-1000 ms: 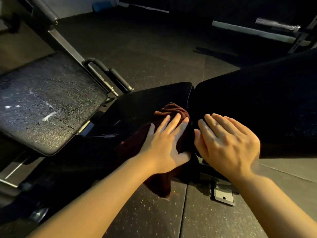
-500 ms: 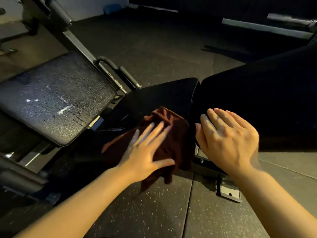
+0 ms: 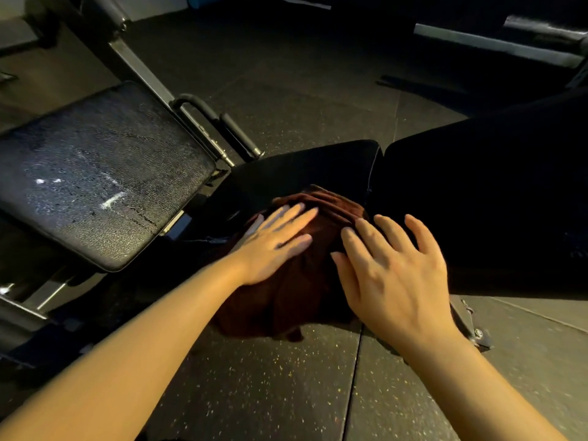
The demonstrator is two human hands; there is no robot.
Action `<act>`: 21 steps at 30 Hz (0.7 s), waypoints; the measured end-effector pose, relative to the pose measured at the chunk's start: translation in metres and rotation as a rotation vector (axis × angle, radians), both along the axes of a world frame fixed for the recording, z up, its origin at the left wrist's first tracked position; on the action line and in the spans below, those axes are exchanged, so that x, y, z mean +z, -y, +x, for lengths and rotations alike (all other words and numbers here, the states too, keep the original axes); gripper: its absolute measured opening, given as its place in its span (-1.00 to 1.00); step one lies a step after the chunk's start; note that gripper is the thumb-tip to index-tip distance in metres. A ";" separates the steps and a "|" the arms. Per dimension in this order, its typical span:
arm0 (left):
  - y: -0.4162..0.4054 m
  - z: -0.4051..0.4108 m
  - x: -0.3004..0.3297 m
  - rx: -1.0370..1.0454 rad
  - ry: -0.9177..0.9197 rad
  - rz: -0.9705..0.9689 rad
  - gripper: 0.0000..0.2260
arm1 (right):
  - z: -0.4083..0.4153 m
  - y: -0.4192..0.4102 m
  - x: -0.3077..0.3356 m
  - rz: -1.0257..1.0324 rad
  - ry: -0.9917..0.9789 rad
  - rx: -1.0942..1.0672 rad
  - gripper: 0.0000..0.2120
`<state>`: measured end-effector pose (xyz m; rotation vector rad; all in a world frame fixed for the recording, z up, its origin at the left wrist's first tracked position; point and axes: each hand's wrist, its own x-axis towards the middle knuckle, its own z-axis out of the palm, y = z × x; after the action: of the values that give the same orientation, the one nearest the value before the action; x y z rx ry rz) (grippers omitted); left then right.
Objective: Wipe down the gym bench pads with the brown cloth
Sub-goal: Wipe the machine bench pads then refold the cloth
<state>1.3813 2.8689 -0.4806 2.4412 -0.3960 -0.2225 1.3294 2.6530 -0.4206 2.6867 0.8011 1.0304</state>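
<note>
Nearest me, my two forearms are reaching in over the speckled rubber floor (image 3: 254, 386), and both hands are lying flat with fingers spread, gripping nothing. My left hand (image 3: 273, 246) is pressing palm-down on the brown cloth (image 3: 305, 281); my right hand (image 3: 391, 268) is hovering or resting just beside it, its fingers partly over the cloth's right edge, though I cannot tell how firmly it is touching. The cloth is sitting bunched on the near end of the dark seat pad (image 3: 305, 167), its long axis running from the floor edge near me up toward the pad's far end, with a loose corner hanging off the near side. Just right of it, across a narrow seam, the larger black back pad (image 3: 493, 192) is stretching away to the right. To the left, a second bench with a worn, cracked pad (image 3: 95, 186) is angling alongside, its metal frame and black handles (image 3: 222, 128) standing between the two benches. Farther back, the floor is fading into darkness.
</note>
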 end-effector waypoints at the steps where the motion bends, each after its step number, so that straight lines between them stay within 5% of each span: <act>1: -0.007 0.008 -0.005 0.037 -0.037 -0.016 -0.55 | 0.003 0.000 -0.001 0.011 0.026 0.003 -0.60; 10: -0.040 0.032 -0.035 0.279 -0.165 -0.086 -0.54 | 0.016 0.000 -0.008 0.049 0.203 0.114 -0.68; 13: -0.049 0.002 -0.058 0.293 -0.122 -0.107 -0.53 | 0.015 0.000 -0.007 0.054 0.160 0.118 -0.68; 16: -0.055 -0.038 -0.073 0.266 -0.180 0.096 -0.48 | 0.008 0.000 -0.005 0.069 0.094 0.128 -0.66; 21: -0.004 -0.097 -0.012 0.148 0.024 0.160 -0.54 | -0.004 -0.015 -0.013 0.224 -0.090 0.322 -0.59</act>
<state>1.2843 2.8726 -0.4925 2.6188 -0.2130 -0.1672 1.3258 2.6679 -0.4333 2.8702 1.2367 1.1312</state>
